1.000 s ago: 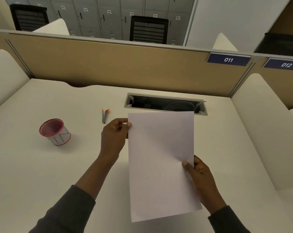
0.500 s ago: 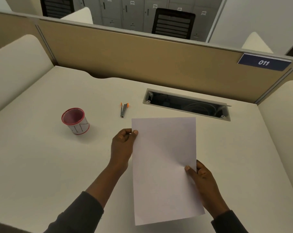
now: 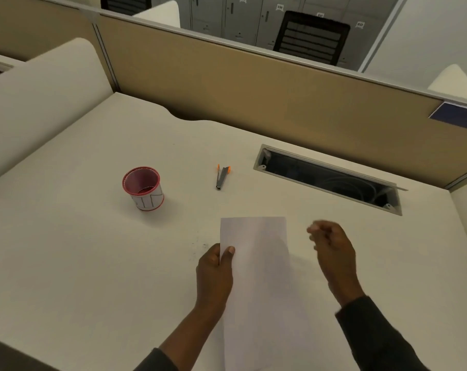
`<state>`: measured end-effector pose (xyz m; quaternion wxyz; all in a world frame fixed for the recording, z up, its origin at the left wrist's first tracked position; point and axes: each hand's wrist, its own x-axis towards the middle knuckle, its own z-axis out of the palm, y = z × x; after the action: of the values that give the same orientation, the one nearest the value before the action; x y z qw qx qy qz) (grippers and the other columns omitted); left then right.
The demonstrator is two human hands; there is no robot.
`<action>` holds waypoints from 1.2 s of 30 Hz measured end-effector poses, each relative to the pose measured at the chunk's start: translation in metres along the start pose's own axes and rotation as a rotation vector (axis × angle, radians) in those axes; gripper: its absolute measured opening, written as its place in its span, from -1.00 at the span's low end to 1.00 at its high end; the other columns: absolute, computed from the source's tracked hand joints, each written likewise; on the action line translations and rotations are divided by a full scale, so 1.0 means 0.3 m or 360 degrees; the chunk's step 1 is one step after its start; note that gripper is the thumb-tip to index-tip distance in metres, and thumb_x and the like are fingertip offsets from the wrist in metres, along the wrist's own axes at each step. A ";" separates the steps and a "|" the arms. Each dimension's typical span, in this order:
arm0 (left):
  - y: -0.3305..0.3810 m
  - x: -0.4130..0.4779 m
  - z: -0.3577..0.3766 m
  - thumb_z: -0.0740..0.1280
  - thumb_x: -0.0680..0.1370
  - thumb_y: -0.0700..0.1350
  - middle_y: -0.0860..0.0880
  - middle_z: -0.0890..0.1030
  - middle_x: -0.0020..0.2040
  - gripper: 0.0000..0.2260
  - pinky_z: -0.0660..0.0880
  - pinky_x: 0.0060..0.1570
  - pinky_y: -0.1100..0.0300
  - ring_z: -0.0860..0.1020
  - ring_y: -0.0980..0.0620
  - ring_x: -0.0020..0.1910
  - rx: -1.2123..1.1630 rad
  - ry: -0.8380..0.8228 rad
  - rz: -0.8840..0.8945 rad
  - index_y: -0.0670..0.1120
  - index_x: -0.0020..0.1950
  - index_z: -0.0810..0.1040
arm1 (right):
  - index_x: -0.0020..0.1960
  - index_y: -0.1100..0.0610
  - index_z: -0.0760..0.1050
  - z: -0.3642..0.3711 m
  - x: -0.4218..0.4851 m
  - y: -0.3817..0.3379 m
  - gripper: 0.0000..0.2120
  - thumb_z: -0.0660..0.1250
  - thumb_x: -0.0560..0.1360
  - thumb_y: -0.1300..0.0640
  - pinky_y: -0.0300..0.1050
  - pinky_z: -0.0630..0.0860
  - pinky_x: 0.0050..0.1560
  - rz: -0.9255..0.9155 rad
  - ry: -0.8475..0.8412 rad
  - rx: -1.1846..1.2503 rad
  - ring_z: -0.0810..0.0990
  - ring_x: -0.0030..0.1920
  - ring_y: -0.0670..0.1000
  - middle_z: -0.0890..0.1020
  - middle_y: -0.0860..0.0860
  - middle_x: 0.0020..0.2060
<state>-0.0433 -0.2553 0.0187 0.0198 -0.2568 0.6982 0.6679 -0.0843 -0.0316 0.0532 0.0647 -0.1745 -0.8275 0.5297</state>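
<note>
A white sheet of paper (image 3: 259,277) lies lengthwise in front of me over the pale desk (image 3: 93,250). My left hand (image 3: 213,277) pinches its left edge near the top, thumb on the upper face. My right hand (image 3: 331,245) hovers to the right of the sheet, clear of it. It is blurred, its fingers loosely curled and holding nothing. The sheet looks narrower than a full page; I cannot tell whether it is folded or tilted.
A red-rimmed white cup (image 3: 144,188) stands to the left. A small grey tool with orange ends (image 3: 221,178) lies behind the paper. An open cable slot (image 3: 326,178) is set into the desk's back right. A tan partition (image 3: 253,97) and a white side divider (image 3: 39,103) bound the desk.
My right hand has let go of the sheet's lower right edge and moved up and right. The sheet now shows narrower. My view has turned right and down.
</note>
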 end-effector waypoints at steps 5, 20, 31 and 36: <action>-0.029 0.022 -0.005 0.33 0.68 -0.05 -0.12 0.70 -0.20 -0.77 0.65 -0.07 -0.15 0.67 -0.21 -0.16 0.0037 0.0063 0.0005 -0.13 -0.10 0.64 | -0.03 0.10 0.56 0.301 0.202 -0.165 -0.82 0.32 0.57 -0.01 -0.17 0.56 -0.06 -0.0291 -0.0235 -0.0302 0.63 -0.09 -0.02 0.66 -0.05 -0.15; -0.092 0.037 -0.050 0.28 0.68 0.03 0.05 0.70 -0.13 -0.78 0.66 0.05 0.09 0.67 0.03 -0.14 0.0184 0.0110 -0.0197 -0.02 -0.09 0.60 | 0.32 0.17 0.35 0.883 0.474 -0.242 -0.25 0.43 0.37 -0.32 -0.02 0.46 0.19 0.0097 -0.0417 -0.0975 0.53 0.25 0.14 0.52 0.11 0.24; -0.108 0.029 -0.064 0.31 0.67 0.02 0.07 0.67 -0.28 -0.75 0.53 -0.20 0.30 0.64 0.13 -0.26 0.0339 0.0019 -0.0185 0.02 -0.20 0.56 | 0.17 0.22 0.48 0.893 0.558 -0.205 -0.67 0.34 0.48 0.06 -0.05 0.57 0.02 0.0185 -0.0462 -0.0740 0.66 -0.01 0.16 0.62 0.14 0.05; -0.097 0.009 -0.047 0.34 0.67 -0.06 0.06 0.74 -0.22 -0.80 0.65 -0.13 0.07 0.69 0.09 -0.23 0.0213 -0.0072 -0.0137 -0.03 -0.12 0.66 | -0.01 0.20 0.47 0.684 0.503 -0.241 -0.91 0.32 0.55 0.19 -0.02 0.66 -0.07 0.0516 -0.0733 0.0629 0.61 -0.22 0.06 0.52 0.14 -0.13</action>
<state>-0.0299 -0.2689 -0.0076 0.0815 -0.2696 0.7290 0.6239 -0.3006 -0.1802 0.0180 -0.1762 -0.1638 -0.6632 0.7087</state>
